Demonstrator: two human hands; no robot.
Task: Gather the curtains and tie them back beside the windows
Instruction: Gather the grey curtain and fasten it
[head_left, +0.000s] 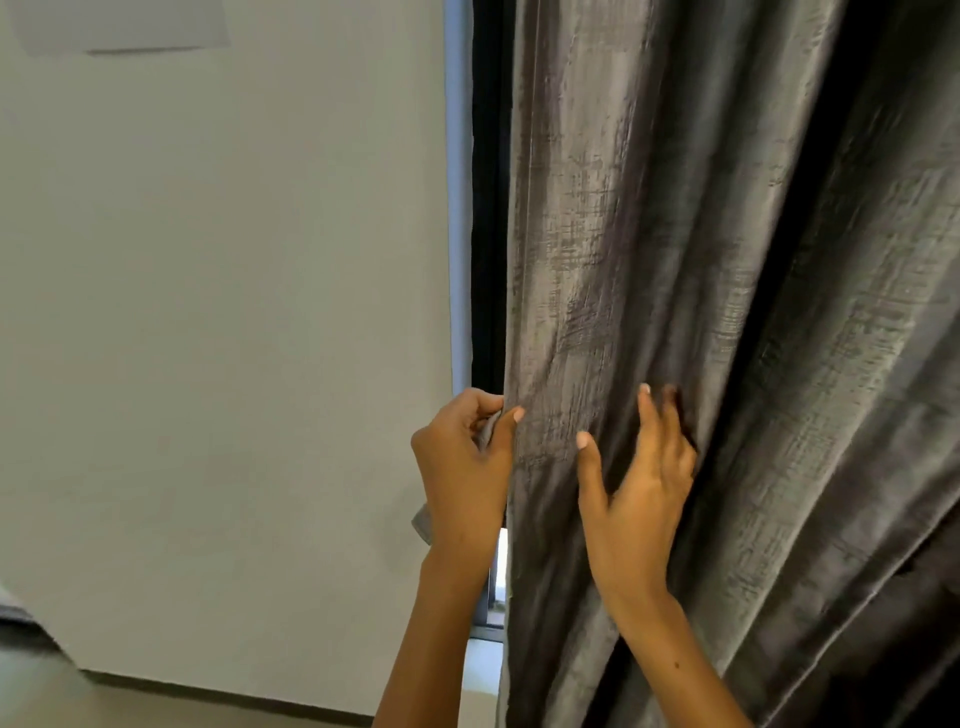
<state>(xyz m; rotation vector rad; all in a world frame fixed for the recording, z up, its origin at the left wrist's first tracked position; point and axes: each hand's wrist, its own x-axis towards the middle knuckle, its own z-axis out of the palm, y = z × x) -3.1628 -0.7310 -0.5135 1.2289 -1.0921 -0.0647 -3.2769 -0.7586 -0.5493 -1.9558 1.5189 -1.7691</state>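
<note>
A grey, shiny curtain (701, 260) hangs in loose folds over the right half of the view. My left hand (462, 467) grips the curtain's left edge, thumb in front and fingers curled behind the fabric. A strip of the same grey cloth (423, 522) sticks out below that hand at the wrist. My right hand (639, 493) lies on the curtain's front with straight, spread fingers, its fingertips pushing into a dark fold.
A plain white wall (218, 338) fills the left half. The window's dark frame (485, 208) runs beside the curtain's edge, with a sliver of bright window (501, 566) low down. A dark skirting board (208, 691) lines the wall's foot.
</note>
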